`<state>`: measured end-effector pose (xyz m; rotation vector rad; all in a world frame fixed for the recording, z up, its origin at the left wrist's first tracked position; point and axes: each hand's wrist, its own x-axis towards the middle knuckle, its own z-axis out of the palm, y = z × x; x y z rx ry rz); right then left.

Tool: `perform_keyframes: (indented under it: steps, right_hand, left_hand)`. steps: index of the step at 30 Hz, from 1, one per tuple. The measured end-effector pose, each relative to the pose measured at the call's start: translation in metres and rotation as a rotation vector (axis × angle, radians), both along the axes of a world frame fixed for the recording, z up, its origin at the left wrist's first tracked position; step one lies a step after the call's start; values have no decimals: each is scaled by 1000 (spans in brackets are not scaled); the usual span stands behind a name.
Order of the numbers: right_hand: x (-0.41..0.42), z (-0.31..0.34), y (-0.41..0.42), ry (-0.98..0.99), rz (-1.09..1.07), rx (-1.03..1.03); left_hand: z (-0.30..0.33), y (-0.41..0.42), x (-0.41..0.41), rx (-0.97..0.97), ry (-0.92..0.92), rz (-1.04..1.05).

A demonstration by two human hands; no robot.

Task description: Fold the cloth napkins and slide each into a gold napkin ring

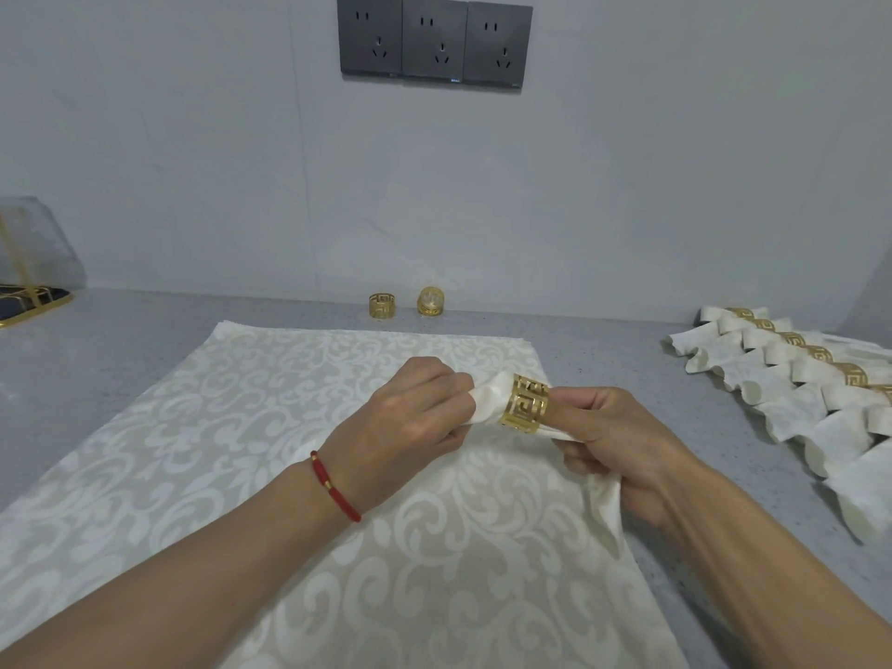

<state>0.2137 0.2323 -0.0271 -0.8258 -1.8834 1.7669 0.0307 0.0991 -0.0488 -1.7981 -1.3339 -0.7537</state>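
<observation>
A gold cut-out napkin ring (524, 404) sits around a folded cream napkin (487, 397) held above the table. My left hand (410, 412) pinches the napkin end that sticks out of the ring on the left. My right hand (613, 434) grips the bunched napkin on the ring's right side, a finger against the ring; the napkin's tail (606, 504) hangs down below that hand. Two spare gold rings (382, 305) (431, 300) stand by the wall. A flat patterned cream napkin (270, 427) lies spread under my hands.
A row of several ringed napkins (791, 374) lies along the right side of the grey counter (96, 359). A gold-framed stand (29, 287) sits at the far left. Three dark wall sockets (434, 38) are above.
</observation>
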Motion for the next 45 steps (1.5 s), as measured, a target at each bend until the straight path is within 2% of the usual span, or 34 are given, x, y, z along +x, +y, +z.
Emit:
perform_keyframes:
  steps: [4, 8, 10, 13, 15, 18, 20, 27, 33, 36, 41, 43, 45]
  right_hand:
    - [5, 3, 1, -31, 58, 31]
    - [2, 0, -1, 45, 4, 24]
    - [0, 0, -5, 93, -16, 43]
    - [3, 7, -12, 146, -24, 57]
    - [3, 10, -19, 178, -7, 98]
    - [1, 9, -25, 171, 4, 250]
    - [0, 7, -26, 169, 16, 281]
    - [0, 8, -28, 199, -24, 284]
    - [4, 10, -27, 318, -38, 300]
    - [4, 7, -28, 347, -77, 293]
    - [5, 5, -19, 335, -181, 258]
    - [5, 2, -15, 247, -154, 414]
    - [6, -4, -7, 49, -200, 836]
  left_hand:
    - [-1, -1, 0, 7, 38, -7]
    - [-2, -2, 3, -18, 16, -34]
    - [-1, -1, 2, -59, -106, -36]
    - [4, -5, 7, -285, -467, -31]
    - [12, -7, 11, -378, -618, -22]
    - [24, -7, 15, -451, -630, -46]
    - [25, -8, 16, -503, -632, -67]
    - [25, -12, 10, -522, -946, -217]
    - [26, -14, 7, -571, -1213, -347]
    - [26, -15, 2, -596, -1229, -373]
    - [24, -16, -8, -552, -1142, -252]
    - [22, -16, -8, -535, -1161, -253]
    - [19, -14, -7, -523, -1177, -234]
